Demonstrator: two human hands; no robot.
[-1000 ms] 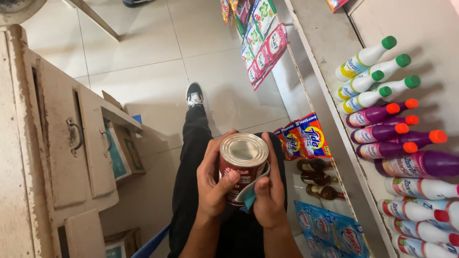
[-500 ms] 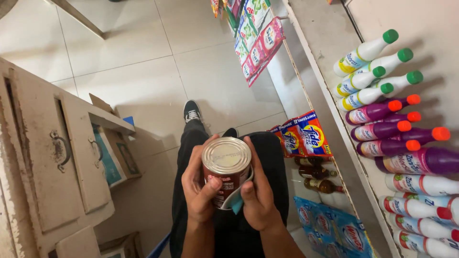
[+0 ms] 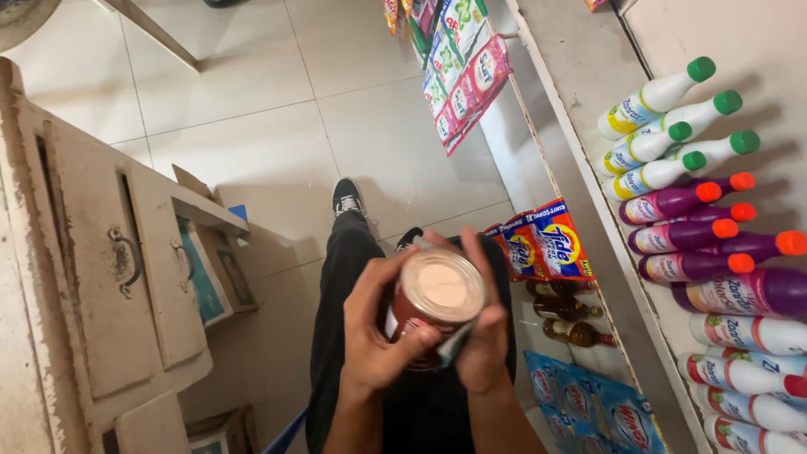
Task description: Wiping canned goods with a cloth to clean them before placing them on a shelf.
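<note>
I hold a red tin can [image 3: 435, 307] with a pale shiny lid upright in front of my body, above my black trousers. My left hand [image 3: 376, 332] wraps around its left side, thumb across the front. My right hand [image 3: 486, 324] cups its right side, fingers reaching over the rim, with a bit of light blue cloth or paper pressed against the can beneath it. My black shoes show on the tiled floor below.
A shelf [image 3: 580, 109] on the right carries rows of white and purple bottles [image 3: 685, 210] with green and orange caps. Orange detergent sachets [image 3: 542, 240] and small brown bottles [image 3: 572, 311] hang below. A worn wooden cabinet [image 3: 92, 277] with drawers stands left, with cardboard boxes [image 3: 210, 265] beside it.
The can has stayed in both hands while my view shifted slightly. My right fingers have moved up over the lid's rim, and the can has turned a little.
</note>
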